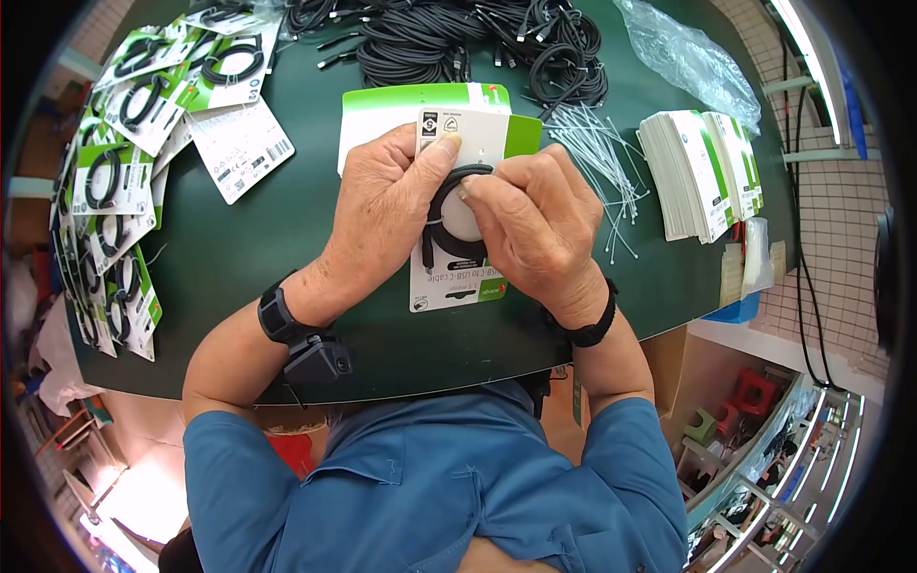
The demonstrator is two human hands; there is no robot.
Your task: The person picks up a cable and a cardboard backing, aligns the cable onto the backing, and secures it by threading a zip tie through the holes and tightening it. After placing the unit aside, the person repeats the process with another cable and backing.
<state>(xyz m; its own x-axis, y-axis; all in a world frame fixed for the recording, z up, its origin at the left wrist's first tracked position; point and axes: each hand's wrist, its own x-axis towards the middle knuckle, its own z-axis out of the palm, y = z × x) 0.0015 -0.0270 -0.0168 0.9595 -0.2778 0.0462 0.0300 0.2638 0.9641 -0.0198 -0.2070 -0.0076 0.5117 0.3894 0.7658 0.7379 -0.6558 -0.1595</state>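
Near the middle of the green table, my left hand (pixel 387 205) grips a green and white card (pixel 458 286) by its left side, thumb on its front. A coiled black cable (pixel 441 234) lies against this card. My right hand (pixel 544 215) is closed at the coil's upper right edge, thumb and index finger pinched together. What sits between those fingertips is too small to make out. A white tie shows across the coil's left side. Just beyond my hands, more green and white cards (pixel 382 103) lie flat, partly covered by the held card.
Carded cables (pixel 115 181) are heaped at the left, beside a loose card (pixel 239 153). Black cables (pixel 420 43) lie at the back. White zip ties (pixel 597 158) spread right of my hands, near stacked cards (pixel 678 181) and a clear plastic bag (pixel 688 57).
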